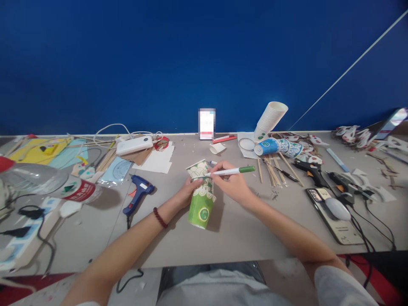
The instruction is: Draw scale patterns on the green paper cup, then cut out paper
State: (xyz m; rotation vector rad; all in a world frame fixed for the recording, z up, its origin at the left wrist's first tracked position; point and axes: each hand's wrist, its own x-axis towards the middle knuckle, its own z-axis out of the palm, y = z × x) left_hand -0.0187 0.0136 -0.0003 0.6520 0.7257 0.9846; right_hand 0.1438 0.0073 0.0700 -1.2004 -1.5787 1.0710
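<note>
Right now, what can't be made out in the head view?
- Pen tip: hidden between the right hand and the green paper cup; any mark on the cup can't be seen.
- Left hand fingers: wrapped behind the cup.
- Small upright card by the wall: blurred, unreadable.
- Plastic bottle top: cut off by the left edge.
- Phone screen: too small, partly covered by a grey object.

Deep blue wall (159, 63) far side; grey table (242, 229) runs against it. Even light, soft shadows.
</note>
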